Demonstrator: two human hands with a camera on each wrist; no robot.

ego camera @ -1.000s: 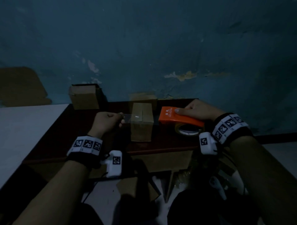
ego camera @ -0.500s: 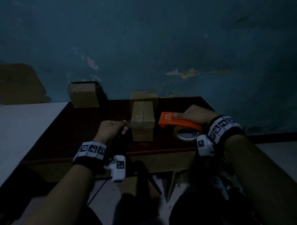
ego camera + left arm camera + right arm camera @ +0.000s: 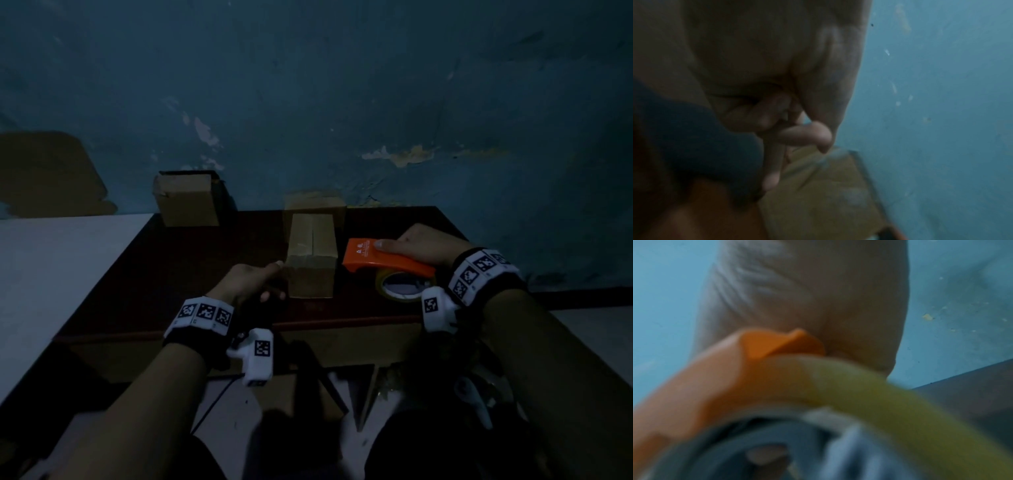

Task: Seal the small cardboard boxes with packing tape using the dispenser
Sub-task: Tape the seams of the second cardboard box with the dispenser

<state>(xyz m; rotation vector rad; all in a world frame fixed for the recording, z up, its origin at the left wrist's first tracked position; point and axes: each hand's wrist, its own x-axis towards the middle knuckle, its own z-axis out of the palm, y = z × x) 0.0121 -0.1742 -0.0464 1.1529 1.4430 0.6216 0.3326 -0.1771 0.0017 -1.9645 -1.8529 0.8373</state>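
A small brown cardboard box (image 3: 311,257) stands mid-table, its top flaps shut along a centre seam. My left hand (image 3: 274,274) sits at the box's near left edge. In the left wrist view the left hand (image 3: 818,139) has thumb and forefinger pinched together at the corner of the box (image 3: 828,186), seemingly on the clear tape end. A faint glossy strip crosses the box's near top edge. My right hand (image 3: 394,250) grips the orange tape dispenser (image 3: 380,262) just right of the box. Its yellowish tape roll (image 3: 400,287) hangs below. Up close, the dispenser (image 3: 725,378) fills the right wrist view.
The dark brown table (image 3: 171,274) stands against a blue wall. A second box (image 3: 186,200) sits at its back left and a third box (image 3: 315,202) behind the centre one. A white surface (image 3: 51,274) adjoins on the left. Cardboard pieces (image 3: 301,397) lie under the table.
Both hands came down and nearer to me. The stretched tape went from above the box down onto its near top edge. My left hand closed in on the box's left corner.
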